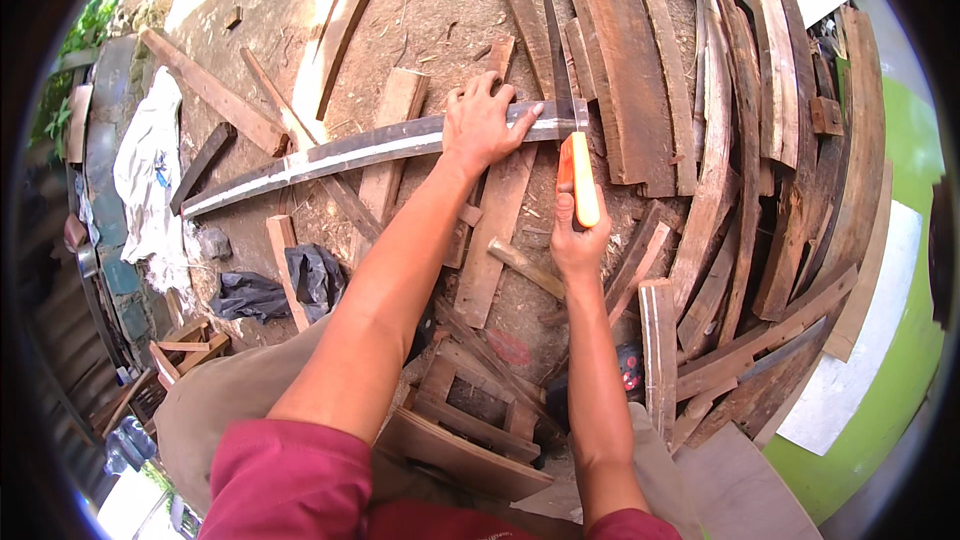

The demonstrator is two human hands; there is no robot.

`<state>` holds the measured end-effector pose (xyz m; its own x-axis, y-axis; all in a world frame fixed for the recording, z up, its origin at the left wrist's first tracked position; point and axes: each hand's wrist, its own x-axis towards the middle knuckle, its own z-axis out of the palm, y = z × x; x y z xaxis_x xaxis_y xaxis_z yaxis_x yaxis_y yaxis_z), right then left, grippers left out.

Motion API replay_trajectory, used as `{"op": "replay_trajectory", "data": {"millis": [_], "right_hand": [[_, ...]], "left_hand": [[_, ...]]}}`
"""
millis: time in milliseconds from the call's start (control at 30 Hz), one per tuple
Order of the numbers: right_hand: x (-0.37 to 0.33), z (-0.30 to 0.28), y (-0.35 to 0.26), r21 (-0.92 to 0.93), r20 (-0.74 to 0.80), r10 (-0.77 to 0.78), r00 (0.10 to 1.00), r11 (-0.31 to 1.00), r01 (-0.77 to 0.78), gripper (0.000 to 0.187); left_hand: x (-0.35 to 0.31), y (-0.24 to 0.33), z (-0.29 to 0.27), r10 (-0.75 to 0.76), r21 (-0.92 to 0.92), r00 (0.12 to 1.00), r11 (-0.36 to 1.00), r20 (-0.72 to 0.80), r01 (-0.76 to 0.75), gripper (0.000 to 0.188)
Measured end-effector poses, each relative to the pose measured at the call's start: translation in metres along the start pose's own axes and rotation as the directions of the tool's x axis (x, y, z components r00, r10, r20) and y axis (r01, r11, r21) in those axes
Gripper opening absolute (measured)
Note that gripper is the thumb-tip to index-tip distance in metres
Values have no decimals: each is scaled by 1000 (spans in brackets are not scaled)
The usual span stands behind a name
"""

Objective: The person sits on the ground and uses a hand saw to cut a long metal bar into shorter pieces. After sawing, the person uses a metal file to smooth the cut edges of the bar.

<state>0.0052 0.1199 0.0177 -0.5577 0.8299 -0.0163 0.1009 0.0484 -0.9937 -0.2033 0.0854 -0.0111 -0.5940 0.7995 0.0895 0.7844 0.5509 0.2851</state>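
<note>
My right hand (582, 237) is closed round the orange and yellow handle of a handsaw (556, 40). The saw's dark blade points away from me and crosses a long wooden plank (370, 145) close to its right end. That plank has a dark face and a white stripe along its near side. My left hand (488, 122) presses on top of it, left of the blade, with the fingers spread over the far edge and the thumb toward the saw. Other boards (497, 230) lie beneath the plank. Whether the teeth have bitten into the wood cannot be made out.
Long boards (625, 70) and weathered planks (745, 140) crowd the right side. Black plastic (255, 297) and a white cloth (148, 165) lie at the left. A small wooden frame (480, 405) is near my legs. Loose offcuts are scattered on the dirt ground (440, 0).
</note>
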Motion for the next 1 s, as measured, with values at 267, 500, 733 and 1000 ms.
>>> {"op": "replay_trajectory", "data": {"millis": [267, 500, 733, 1000], "right_hand": [[-26, -18, -7, -256, -22, -61, 998, 965, 54, 18], [-57, -26, -11, -191, -77, 84, 994, 977, -97, 11], [-57, -28, -31, -291, -46, 91, 995, 952, -100, 14], [-93, -42, -37, -288, -73, -70, 995, 956, 46, 10]], "left_hand": [[4, 6, -11, -88, -29, 984, 995, 157, 94, 52], [4, 2, -6, -106, -82, 992, 990, 68, 111, 49], [9, -3, -3, -111, -96, 981, 987, 160, 128, 45], [5, -7, 4, -127, -156, 990, 978, 66, 136, 42]]}}
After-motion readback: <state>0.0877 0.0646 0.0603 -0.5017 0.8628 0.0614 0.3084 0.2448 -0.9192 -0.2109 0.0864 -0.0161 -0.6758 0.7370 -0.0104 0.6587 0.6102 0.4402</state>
